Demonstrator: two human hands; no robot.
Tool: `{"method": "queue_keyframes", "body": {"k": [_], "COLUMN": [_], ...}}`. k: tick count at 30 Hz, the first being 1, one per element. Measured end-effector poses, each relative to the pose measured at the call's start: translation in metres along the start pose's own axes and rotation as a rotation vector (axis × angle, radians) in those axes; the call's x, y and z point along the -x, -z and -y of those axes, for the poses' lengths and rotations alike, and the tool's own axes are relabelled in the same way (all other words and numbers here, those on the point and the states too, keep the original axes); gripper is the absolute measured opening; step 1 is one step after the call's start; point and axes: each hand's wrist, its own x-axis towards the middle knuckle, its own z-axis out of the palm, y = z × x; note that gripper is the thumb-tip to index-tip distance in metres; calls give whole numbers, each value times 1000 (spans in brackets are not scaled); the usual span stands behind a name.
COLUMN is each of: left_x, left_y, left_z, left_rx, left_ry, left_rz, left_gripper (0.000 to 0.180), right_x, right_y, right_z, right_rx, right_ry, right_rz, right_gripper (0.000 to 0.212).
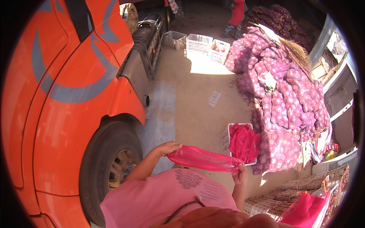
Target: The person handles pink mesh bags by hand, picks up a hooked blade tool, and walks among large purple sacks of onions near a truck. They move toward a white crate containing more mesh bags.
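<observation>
A bright pink mesh bag [205, 159] is stretched out sideways in front of my chest. My left hand [169, 148] pinches one end of it, and my right hand [240, 174] grips the other end, a little lower. The see-through netting hangs flat and looks unfilled. Just beyond my right hand stands a white crate [226, 141] heaped with crumpled pink mesh bags [244, 142]. Beside that crate, a full mesh sack of onions [279, 150] rests against the pile.
An orange truck [76, 125] with a large wheel [110, 159] fills the left. Onion sacks [285, 97] are piled on the right, with a straw broom [294, 51] on top. Farther off are white crates [199, 42] and a person's red-clad leg [237, 13]. More crates [273, 207] stand lower right.
</observation>
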Motion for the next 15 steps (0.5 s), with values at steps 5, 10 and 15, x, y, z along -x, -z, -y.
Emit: {"method": "queue_keyframes", "body": {"k": [5,10,15], "left_x": [-23,-37,-50], "left_y": [16,18,28], "left_z": [14,-1,22], "left_rx": [1012,-5,193], "left_ry": [-452,-394,-164], "left_rz": [243,-438,-668], "left_gripper": [44,12,13], "right_x": [7,29,17], "right_y": [4,-42,-21], "right_z": [11,19,2], "right_rx": [-31,336,850], "right_ry": [-269,-237,-84], "right_rz": [385,506,382], "right_gripper": [34,37,33]}}
